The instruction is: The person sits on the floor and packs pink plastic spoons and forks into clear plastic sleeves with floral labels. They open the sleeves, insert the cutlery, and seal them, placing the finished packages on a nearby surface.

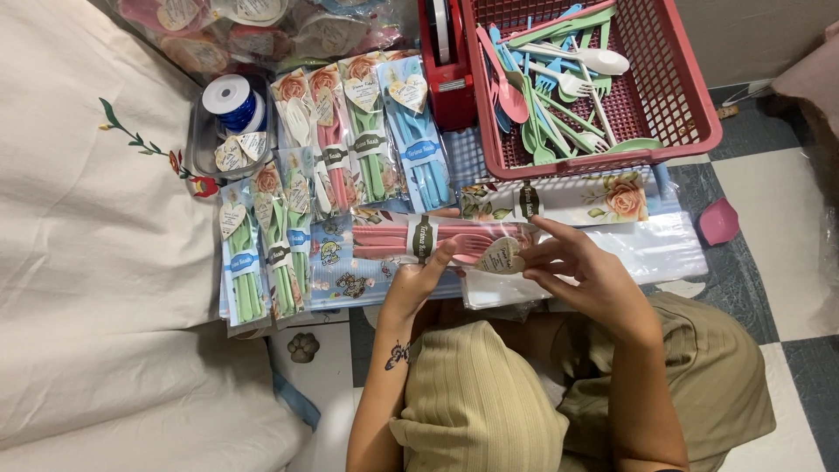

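The person sits on the floor and holds a pink plastic cutlery set in a clear wrapper with a dark paper band (437, 240) across the lap, lying level, just in front of the knees. The left hand (418, 281) steadies the middle of the pack from below, its fingers (440, 256) curled up against the wrapper near the band. The right hand (581, 271) works at the fork end, where a small cream heart-shaped paper tag (502, 256) sits; thumb and forefinger are pinched close on or beside that tag (whether they truly grip it or only press it, I cannot tell).

As I judge it, the step in hand is fixing the tag to the wrapped set, and the next move calls for a firm pinch while the left hand keeps the pack from sliding.

Finished packs in green, blue and pink (350, 140) lie in rows to the person's left, beside a spool of blue ribbon (231, 100). A red plastic mesh basket (690, 105) of loose pastel spoons and forks stands ahead, with a floral printed card strip (594, 199) lying before it.
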